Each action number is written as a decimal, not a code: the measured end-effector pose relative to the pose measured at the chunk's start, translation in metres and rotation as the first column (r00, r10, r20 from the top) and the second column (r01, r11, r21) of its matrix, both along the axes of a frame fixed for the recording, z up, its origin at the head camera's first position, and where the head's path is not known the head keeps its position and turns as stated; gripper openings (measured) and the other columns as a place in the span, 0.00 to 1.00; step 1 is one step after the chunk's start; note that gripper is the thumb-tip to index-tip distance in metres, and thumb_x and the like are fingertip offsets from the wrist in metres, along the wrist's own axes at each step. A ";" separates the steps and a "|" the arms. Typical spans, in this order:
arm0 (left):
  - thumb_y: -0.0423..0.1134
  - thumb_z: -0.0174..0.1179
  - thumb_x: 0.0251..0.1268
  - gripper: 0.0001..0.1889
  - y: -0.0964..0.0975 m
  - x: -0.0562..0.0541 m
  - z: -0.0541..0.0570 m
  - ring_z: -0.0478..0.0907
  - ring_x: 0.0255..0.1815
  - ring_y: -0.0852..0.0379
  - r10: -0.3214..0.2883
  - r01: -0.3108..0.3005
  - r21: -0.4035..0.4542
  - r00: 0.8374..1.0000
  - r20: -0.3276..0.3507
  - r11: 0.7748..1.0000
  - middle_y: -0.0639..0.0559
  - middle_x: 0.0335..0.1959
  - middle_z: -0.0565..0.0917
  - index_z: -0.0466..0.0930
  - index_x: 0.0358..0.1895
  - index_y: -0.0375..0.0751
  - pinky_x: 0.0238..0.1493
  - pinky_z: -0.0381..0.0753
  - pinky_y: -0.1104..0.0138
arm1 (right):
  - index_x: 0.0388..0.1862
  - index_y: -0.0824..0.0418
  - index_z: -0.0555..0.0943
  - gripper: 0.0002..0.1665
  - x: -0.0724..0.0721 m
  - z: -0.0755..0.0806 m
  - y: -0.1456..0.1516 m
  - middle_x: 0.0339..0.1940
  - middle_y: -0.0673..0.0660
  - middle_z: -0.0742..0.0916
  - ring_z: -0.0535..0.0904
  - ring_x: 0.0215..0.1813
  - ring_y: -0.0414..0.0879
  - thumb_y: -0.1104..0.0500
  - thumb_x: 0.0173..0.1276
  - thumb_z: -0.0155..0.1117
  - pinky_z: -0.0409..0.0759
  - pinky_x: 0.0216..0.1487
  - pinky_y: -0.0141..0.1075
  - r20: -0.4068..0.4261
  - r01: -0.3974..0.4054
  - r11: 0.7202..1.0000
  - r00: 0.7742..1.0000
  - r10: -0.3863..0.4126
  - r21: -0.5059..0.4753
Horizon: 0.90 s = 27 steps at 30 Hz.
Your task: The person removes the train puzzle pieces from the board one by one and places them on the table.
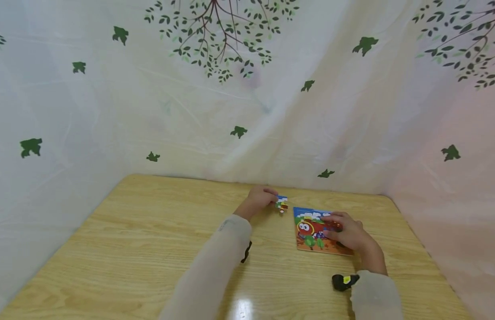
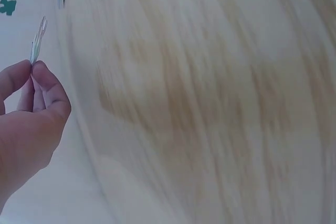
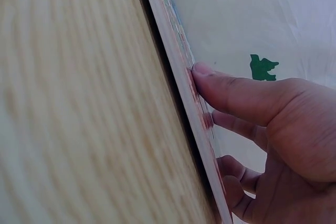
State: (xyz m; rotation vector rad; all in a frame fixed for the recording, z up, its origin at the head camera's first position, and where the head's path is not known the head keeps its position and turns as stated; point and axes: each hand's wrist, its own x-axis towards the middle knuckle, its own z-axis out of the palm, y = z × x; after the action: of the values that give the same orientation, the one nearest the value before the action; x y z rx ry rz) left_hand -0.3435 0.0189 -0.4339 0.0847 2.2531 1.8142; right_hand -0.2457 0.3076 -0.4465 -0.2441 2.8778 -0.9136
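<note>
Yellow wood-grain tabletop: left hand pinches flat multicoloured piece; right hand, relaxed, touches rectangular cartoon-printed board, which sideways pressure could skid.

A creased, pale curtain printed with drooping leafy branches and scattered dark-green birdlike shapes hangs behind and along both sides of a light wood-grain table, a bright glare marking its near surface.

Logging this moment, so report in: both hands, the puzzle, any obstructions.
Left hand pinching puzzle piece. Right hand touching puzzle board, covering part of its picture. Nothing seen between piece and board.
</note>
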 end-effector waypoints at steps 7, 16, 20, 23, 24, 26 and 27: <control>0.25 0.60 0.69 0.14 -0.030 -0.009 0.003 0.80 0.38 0.57 -0.007 0.005 0.104 1.000 0.024 0.995 0.38 0.52 0.84 0.82 0.56 0.25 0.57 0.82 0.57 | 0.67 0.60 0.79 0.28 0.002 0.001 -0.001 0.73 0.74 0.66 0.57 0.69 0.76 0.54 0.71 0.70 0.50 0.63 0.71 0.006 0.009 1.000 1.000 -0.009 -0.007; 0.25 0.59 0.70 0.13 -0.074 -0.015 0.004 0.79 0.39 0.54 0.050 -0.056 0.111 0.997 0.055 0.992 0.39 0.48 0.83 0.82 0.55 0.25 0.58 0.80 0.55 | 0.67 0.60 0.79 0.28 0.002 0.001 0.000 0.73 0.74 0.66 0.56 0.69 0.77 0.54 0.71 0.70 0.53 0.62 0.69 -0.004 0.009 1.000 1.000 -0.009 0.006; 0.26 0.59 0.71 0.14 -0.094 -0.017 0.003 0.79 0.40 0.54 0.076 -0.080 0.083 0.996 0.049 0.993 0.40 0.48 0.82 0.81 0.56 0.24 0.57 0.80 0.57 | 0.68 0.58 0.79 0.28 0.001 0.000 0.000 0.74 0.73 0.65 0.55 0.68 0.76 0.54 0.71 0.70 0.54 0.62 0.70 0.011 0.026 1.000 1.000 -0.026 0.013; 0.27 0.58 0.72 0.14 -0.110 -0.018 0.003 0.79 0.39 0.56 0.092 -0.094 0.040 0.995 0.035 0.995 0.41 0.47 0.83 0.80 0.57 0.24 0.55 0.81 0.59 | 0.68 0.58 0.79 0.29 0.000 0.000 0.000 0.74 0.72 0.66 0.56 0.68 0.76 0.53 0.71 0.70 0.55 0.62 0.70 0.017 0.032 0.999 0.999 -0.032 0.014; 0.28 0.58 0.72 0.14 -0.115 -0.018 0.003 0.79 0.39 0.57 0.097 -0.098 0.032 0.995 0.037 0.995 0.42 0.46 0.82 0.80 0.57 0.24 0.54 0.81 0.60 | 0.69 0.57 0.78 0.29 0.000 0.000 0.000 0.74 0.72 0.66 0.55 0.68 0.76 0.53 0.71 0.70 0.56 0.62 0.71 0.021 0.035 0.999 0.999 -0.035 0.016; 0.28 0.58 0.72 0.15 -0.124 -0.018 0.004 0.79 0.37 0.58 0.113 -0.114 0.015 0.993 0.034 0.993 0.43 0.44 0.83 0.80 0.58 0.23 0.52 0.82 0.61 | 0.69 0.57 0.78 0.29 0.001 0.001 0.000 0.74 0.71 0.66 0.56 0.67 0.76 0.52 0.71 0.70 0.57 0.62 0.71 0.024 0.035 0.999 0.999 -0.036 0.020; 0.28 0.58 0.72 0.16 -0.129 -0.019 0.004 0.79 0.36 0.58 0.119 -0.119 0.011 0.992 0.031 0.993 0.44 0.43 0.83 0.79 0.58 0.23 0.51 0.82 0.62 | 0.69 0.57 0.78 0.29 0.001 0.001 -0.001 0.74 0.71 0.66 0.56 0.68 0.76 0.53 0.71 0.70 0.57 0.62 0.71 0.024 0.034 0.999 0.999 -0.034 0.020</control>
State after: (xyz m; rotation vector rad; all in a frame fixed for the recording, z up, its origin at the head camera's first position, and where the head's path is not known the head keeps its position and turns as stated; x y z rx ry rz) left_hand -0.3625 -0.1104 -0.4303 -0.0762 2.2709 1.8756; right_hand -0.2443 0.3070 -0.4457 -0.1815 2.8756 -0.8878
